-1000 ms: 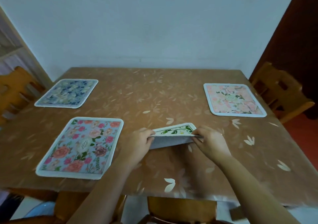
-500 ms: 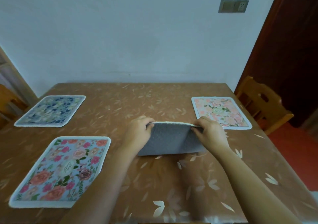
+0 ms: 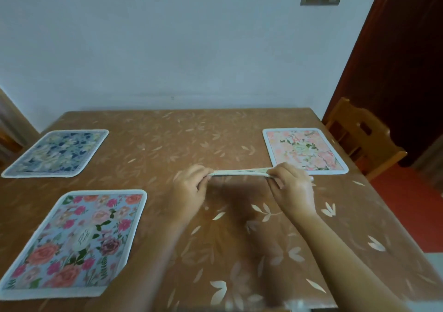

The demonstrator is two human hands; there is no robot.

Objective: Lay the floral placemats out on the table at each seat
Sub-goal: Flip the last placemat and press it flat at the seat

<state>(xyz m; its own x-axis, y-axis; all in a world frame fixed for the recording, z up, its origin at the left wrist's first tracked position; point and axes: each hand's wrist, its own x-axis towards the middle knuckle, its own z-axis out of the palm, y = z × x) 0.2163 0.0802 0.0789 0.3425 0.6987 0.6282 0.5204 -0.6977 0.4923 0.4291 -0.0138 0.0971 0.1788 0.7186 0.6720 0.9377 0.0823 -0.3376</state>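
Note:
I hold a placemat (image 3: pixel 239 172) edge-on above the middle of the table (image 3: pixel 182 139), so only its thin pale edge shows. My left hand (image 3: pixel 189 191) pinches its left end and my right hand (image 3: pixel 291 187) pinches its right end. Three floral placemats lie flat on the table: a blue one with pink and orange roses (image 3: pixel 74 242) at the near left, a dark blue one (image 3: pixel 56 153) at the far left, and a pale pink one (image 3: pixel 304 151) at the far right, just behind my right hand.
The table wears a brown cloth with pale leaf prints and stands against a white wall. A wooden chair (image 3: pixel 359 136) sits at the right side, by a dark door. Part of another chair shows at the left edge.
The held placemat rose from a tilted pose showing its grey underside to level and edge-on, and moved farther out over the table toward the pink mat. Both hands kept their hold.

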